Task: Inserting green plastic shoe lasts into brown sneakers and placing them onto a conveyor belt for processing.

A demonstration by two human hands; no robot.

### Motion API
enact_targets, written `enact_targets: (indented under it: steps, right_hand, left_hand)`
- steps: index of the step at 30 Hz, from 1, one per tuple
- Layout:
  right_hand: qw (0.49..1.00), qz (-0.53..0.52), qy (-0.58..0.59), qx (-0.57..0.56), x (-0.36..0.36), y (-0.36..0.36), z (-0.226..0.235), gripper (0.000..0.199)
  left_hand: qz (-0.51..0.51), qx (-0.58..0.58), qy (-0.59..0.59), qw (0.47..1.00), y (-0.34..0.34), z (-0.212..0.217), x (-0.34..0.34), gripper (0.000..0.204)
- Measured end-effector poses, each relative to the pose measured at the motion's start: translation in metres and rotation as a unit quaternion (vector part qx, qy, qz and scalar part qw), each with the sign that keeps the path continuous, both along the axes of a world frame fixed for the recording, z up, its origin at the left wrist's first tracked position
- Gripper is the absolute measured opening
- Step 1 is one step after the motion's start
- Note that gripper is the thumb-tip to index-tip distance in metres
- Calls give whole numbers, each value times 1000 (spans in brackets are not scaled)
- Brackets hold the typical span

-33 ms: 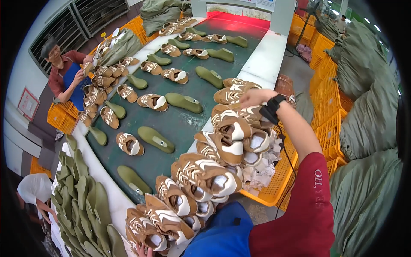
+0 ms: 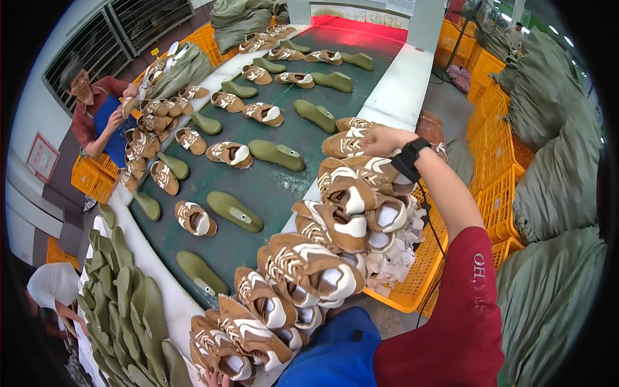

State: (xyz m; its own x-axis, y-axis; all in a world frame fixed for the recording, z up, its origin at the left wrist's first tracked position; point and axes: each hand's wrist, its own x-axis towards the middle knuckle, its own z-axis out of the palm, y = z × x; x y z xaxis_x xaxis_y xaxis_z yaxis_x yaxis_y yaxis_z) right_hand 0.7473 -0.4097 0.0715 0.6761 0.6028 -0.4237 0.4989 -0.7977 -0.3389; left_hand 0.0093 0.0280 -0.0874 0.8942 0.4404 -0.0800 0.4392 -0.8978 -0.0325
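At the right edge of the work surface, my right hand (image 2: 385,140) reaches into a row of brown shoes with white laces. Its fingers curl down onto a brown shoe (image 2: 347,144), partly hidden behind the hand. A black band (image 2: 410,159) is round my right wrist. Just inside the bottom edge, a few fingers of my left hand (image 2: 219,379) close on the heel of another brown shoe (image 2: 222,351); the rest is cut off. Between my hands, more brown shoes (image 2: 309,267) are stacked in a leaning row along the near edge.
Pairs of green shoe lasts (image 2: 235,211) and brown shoes (image 2: 195,218) lie on the dark green conveyor (image 2: 284,200). More lasts (image 2: 122,303) are heaped at left. A co-worker (image 2: 97,113) handles shoes across the conveyor. Yellow crates (image 2: 412,293) and grey-green covers (image 2: 548,148) are at right.
My right hand has shifted slightly, with its fingers now bent more over the shoe. The co-worker's hands have moved a little. My left hand stays at the same shoe.
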Motion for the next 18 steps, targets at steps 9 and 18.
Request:
enact_targets:
  steps: [9,18]
  right_hand:
    - [966,-170,-182,-74,57,-3,-79,57]
    - [945,-220,-163,-179,90,-57,-104,30]
  left_hand:
    - [76,-110,-44,990,28,-2,84,45]
    - [146,-236,-88,957,38,2,117,48]
